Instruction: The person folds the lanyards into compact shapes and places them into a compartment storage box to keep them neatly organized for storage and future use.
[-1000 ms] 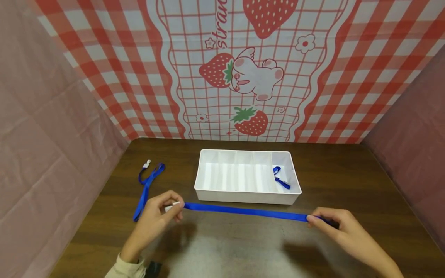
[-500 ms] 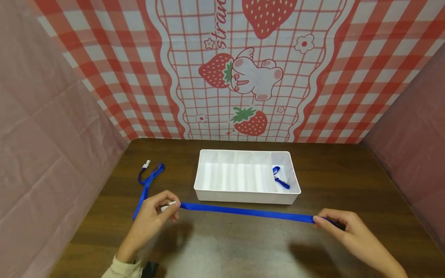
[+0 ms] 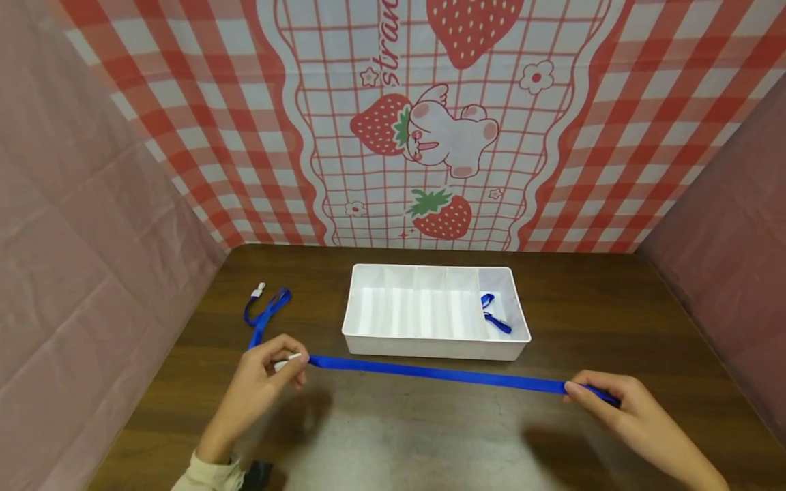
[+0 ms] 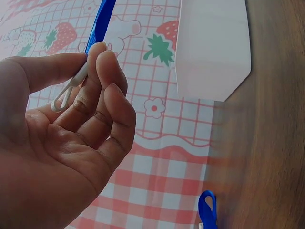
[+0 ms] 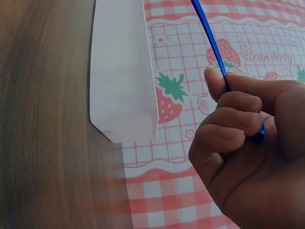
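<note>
Downward head view, wrist closeups, shared tray [image 3: 437,348]

In the head view, soft, moderate light seems to come from overhead. The inside of the white tray [image 3: 436,349] is very bright, its detail nearly washed out. In front of the tray, a dull grey glare spreads over the table [image 3: 430,436], with blurry-edged shadows beneath the left hand [image 3: 258,382] and right hand [image 3: 629,409]. The pink curtain [image 3: 731,204] to the tray's right is dim. Both wrist views look hazier, the table beside the tray soft and smeared.
</note>
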### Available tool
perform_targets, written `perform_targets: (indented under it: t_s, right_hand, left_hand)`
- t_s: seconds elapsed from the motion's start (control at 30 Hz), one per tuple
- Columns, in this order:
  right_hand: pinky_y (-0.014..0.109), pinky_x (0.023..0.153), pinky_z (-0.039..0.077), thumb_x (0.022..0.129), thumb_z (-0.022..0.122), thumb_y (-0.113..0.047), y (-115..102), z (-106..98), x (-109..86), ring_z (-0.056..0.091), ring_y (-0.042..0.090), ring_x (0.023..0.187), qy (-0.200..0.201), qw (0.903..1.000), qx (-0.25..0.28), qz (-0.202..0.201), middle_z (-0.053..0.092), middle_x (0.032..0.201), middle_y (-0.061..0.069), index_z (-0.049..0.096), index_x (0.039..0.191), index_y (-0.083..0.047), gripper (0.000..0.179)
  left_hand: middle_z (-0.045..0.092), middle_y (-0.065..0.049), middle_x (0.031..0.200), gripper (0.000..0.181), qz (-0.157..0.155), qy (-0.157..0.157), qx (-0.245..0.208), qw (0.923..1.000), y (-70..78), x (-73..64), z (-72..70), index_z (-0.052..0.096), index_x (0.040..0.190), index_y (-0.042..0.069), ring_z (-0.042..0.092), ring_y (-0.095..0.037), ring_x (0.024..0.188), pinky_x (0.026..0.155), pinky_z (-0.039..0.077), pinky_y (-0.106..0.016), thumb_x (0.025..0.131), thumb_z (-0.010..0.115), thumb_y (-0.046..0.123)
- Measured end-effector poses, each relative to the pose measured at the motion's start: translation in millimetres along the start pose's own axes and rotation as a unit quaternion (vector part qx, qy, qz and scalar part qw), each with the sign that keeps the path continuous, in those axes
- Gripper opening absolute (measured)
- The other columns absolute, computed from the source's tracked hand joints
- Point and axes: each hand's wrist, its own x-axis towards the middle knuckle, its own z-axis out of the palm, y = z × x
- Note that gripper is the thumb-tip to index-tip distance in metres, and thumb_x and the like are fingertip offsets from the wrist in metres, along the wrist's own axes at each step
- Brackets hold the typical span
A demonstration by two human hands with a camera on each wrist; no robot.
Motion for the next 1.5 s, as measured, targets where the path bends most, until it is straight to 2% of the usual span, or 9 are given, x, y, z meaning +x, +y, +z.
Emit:
perform_targets:
  t_s: [0.2, 0.6, 0.87, 0.97, 1.1, 1.17, 1.23, 1.4, 1.5]
  right_hand:
    - [0.026, 0.036, 0.037, 0.102, 0.052, -0.001, 8.0, -5.3, -2.6, 0.037, 0.005, 0.045, -0.051, 0.9958, 0.073, 0.023, 0.040, 0.058, -0.002, 0.066, 0.095, -0.015, 0.021]
    - [0.033, 0.049, 0.048, 0.099, 0.047, 0.011, 28.1, -10.0, 1.5, 0.058, 0.019, 0.056, -0.069, 0.9866, 0.145, -0.026, 0.059, 0.067, 0.003, 0.066, 0.102, -0.004, 0.024]
    - [0.036, 0.069, 0.060, 0.098, 0.053, 0.007, 35.2, -7.7, 1.2, 0.072, 0.031, 0.071, -0.018, 0.9820, 0.182, 0.047, 0.071, 0.078, 0.015, 0.067, 0.107, 0.008, 0.017]
    - [0.034, 0.073, 0.059, 0.098, 0.055, 0.006, 38.5, -6.4, 2.0, 0.072, 0.033, 0.072, 0.007, 0.9795, 0.191, 0.063, 0.072, 0.080, 0.017, 0.065, 0.108, 0.012, 0.016]
    - [0.033, 0.074, 0.059, 0.099, 0.052, 0.006, 44.3, -4.7, 0.8, 0.072, 0.033, 0.073, 0.019, 0.9712, 0.225, 0.074, 0.072, 0.083, 0.018, 0.062, 0.112, 0.016, 0.019]
    - [0.033, 0.075, 0.059, 0.100, 0.051, 0.006, 47.6, -3.2, -1.2, 0.072, 0.033, 0.074, 0.018, 0.9663, 0.245, 0.077, 0.072, 0.084, 0.019, 0.061, 0.113, 0.016, 0.019]
    - [0.034, 0.075, 0.059, 0.100, 0.050, 0.007, 50.8, -0.8, -2.8, 0.072, 0.033, 0.074, 0.016, 0.9622, 0.261, 0.075, 0.072, 0.084, 0.019, 0.062, 0.112, 0.016, 0.019]
    - [0.038, 0.070, 0.060, 0.097, 0.051, 0.012, 55.4, 7.5, 0.3, 0.073, 0.030, 0.072, 0.017, 0.9595, 0.277, 0.047, 0.072, 0.082, 0.020, 0.063, 0.108, 0.014, 0.017]
    - [0.038, 0.069, 0.059, 0.097, 0.051, 0.014, 55.8, 11.5, 2.6, 0.073, 0.028, 0.072, 0.012, 0.9565, 0.290, 0.033, 0.073, 0.082, 0.018, 0.063, 0.107, 0.014, 0.017]
  left_hand:
    - [0.067, -0.005, 0.068, 0.006, -0.009, 0.001, 0.001, 1.0000, -2.6, 0.1, -5.2, 0.064, 0.091, 0.004, 0.066, -0.025, 0.060, 0.057, 0.057, -0.034, 0.097, 0.062, 0.003]
    - [0.066, -0.008, 0.069, 0.007, -0.008, -0.023, -0.026, 0.9994, -11.6, 2.2, -8.9, 0.063, 0.092, -0.001, 0.066, -0.029, 0.061, 0.058, 0.057, -0.035, 0.098, 0.061, 0.003]
    - [0.065, -0.020, 0.074, 0.009, -0.007, -0.068, -0.058, 0.9960, -18.9, 2.3, -11.6, 0.062, 0.091, -0.004, 0.067, -0.022, 0.065, 0.062, 0.058, -0.035, 0.098, 0.059, 0.000]
    - [0.065, -0.022, 0.076, 0.009, 0.003, -0.094, -0.091, 0.9914, -21.5, 2.2, -14.0, 0.061, 0.094, -0.008, 0.067, -0.019, 0.067, 0.062, 0.058, -0.036, 0.098, 0.056, -0.002]
    - [0.066, -0.017, 0.075, 0.011, 0.027, -0.137, -0.137, 0.9806, -24.8, 0.2, -17.2, 0.064, 0.103, -0.007, 0.066, -0.017, 0.066, 0.058, 0.057, -0.037, 0.098, 0.053, -0.007]
    - [0.066, -0.014, 0.076, 0.017, 0.055, -0.163, -0.177, 0.9690, -27.3, -1.1, -18.0, 0.063, 0.106, -0.006, 0.066, -0.017, 0.066, 0.057, 0.057, -0.036, 0.096, 0.050, -0.013]
    - [0.066, -0.013, 0.079, 0.024, 0.086, -0.191, -0.243, 0.9471, -30.5, -1.6, -18.2, 0.062, 0.108, -0.008, 0.065, -0.018, 0.067, 0.056, 0.056, -0.037, 0.095, 0.045, -0.019]
    - [0.063, -0.016, 0.082, 0.032, 0.160, -0.236, -0.418, 0.8627, -38.8, 0.1, -17.0, 0.062, 0.108, -0.010, 0.055, -0.028, 0.059, 0.050, 0.046, -0.040, 0.093, 0.036, -0.022]
    - [0.057, -0.020, 0.074, 0.029, 0.188, -0.252, -0.473, 0.8232, -41.5, 0.5, -15.6, 0.060, 0.107, -0.010, 0.044, -0.032, 0.054, 0.045, 0.037, -0.041, 0.095, 0.035, -0.016]
